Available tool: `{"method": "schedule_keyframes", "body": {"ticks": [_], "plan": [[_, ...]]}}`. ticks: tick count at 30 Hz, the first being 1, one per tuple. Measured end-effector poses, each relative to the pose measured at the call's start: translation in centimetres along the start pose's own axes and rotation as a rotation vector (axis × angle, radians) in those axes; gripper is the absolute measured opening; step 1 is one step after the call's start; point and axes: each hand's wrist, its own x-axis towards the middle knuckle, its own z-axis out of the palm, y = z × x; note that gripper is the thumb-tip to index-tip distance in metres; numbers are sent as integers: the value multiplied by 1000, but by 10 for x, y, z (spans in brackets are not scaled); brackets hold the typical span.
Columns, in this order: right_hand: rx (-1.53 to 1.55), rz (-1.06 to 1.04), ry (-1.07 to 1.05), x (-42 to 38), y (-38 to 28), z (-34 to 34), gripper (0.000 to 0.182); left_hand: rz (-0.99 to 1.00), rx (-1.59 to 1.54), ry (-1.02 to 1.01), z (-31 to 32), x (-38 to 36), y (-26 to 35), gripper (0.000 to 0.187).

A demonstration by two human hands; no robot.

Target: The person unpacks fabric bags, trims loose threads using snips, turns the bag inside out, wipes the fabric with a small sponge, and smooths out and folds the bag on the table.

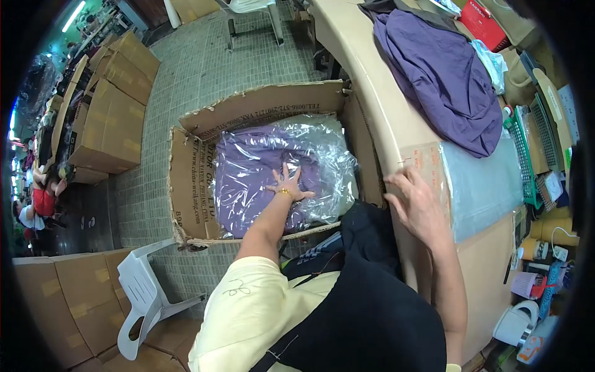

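Note:
My left hand (287, 183) lies with spread fingers on a purple garment in clear plastic (248, 173), inside an open cardboard box (185, 173) on the floor. Crinkled clear plastic (331, 155) covers the right part of the contents, with something grey-green under it. Over the edge of the table (365, 68), my right hand (412, 201) has its fingers bent and apart, with nothing seen between them. Beside it lies a stack of flat clear plastic bags (483, 186). A loose purple garment (434, 74) is spread on the table above the bags.
White plastic chairs stand at the lower left (145, 291) and top (253, 7). Cardboard boxes (111, 124) line the left side, with people beyond. A green basket (524, 155), a red box (483, 25) and a white jug (514, 323) are at the right.

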Motion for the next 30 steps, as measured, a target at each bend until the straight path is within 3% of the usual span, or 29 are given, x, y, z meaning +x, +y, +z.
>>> {"method": "schedule_keyframes", "body": {"ticks": [3,5,6,7,8,9,10,12,13,14,15,17,18,19,21,23,25,27,29,30], "plan": [[29,90,16,-33,4,-18,29,-115,65,-111,-7,19,7,126],[45,150,13,-59,9,-27,27,-204,-39,77,-17,20,13,127],[99,191,64,-71,13,-30,25,-206,-100,202,-30,9,16,117],[154,235,113,-85,16,-32,23,-202,-90,201,-26,18,9,117],[157,244,116,-99,19,-33,23,-230,-79,380,-23,27,2,107],[129,257,244,-112,24,-35,22,-252,-72,563,-21,36,-5,98],[95,270,378,-124,29,-38,21,-236,-69,566,-21,38,-11,98],[68,344,508,-154,40,-46,18,283,-207,898,-21,31,-11,81],[48,408,621,-169,46,-52,15,387,-167,792,-21,24,-5,69],[-9,469,657,-183,52,-60,14,410,-78,711,-19,24,-1,57],[-49,508,696,-197,61,-67,14,368,-79,829,-16,29,4,43],[-246,582,726,-225,91,-79,19,263,-321,1137,-47,27,27,34],[-311,659,740,-251,116,-79,20,353,-341,1318,-62,32,32,35],[-377,748,753,-279,141,-76,21,379,-358,1360,-84,26,45,35],[-539,857,782,-328,179,-83,24,641,-374,1463,-130,-17,107,32],[-519,1051,821,-370,212,-91,29,917,-443,1399,-157,-56,169,24],[-647,1105,880,-403,249,-93,31,1237,-523,1202,-176,-92,223,20],[-705,1093,924,-407,271,-91,34,1455,-433,1130,-202,-125,284,22],[-698,1336,731,-399,281,-90,37,1514,-332,1028,-219,-118,334,23],[-634,1343,761,-389,272,-93,35,1455,-213,1015,-228,-115,356,27]]}}
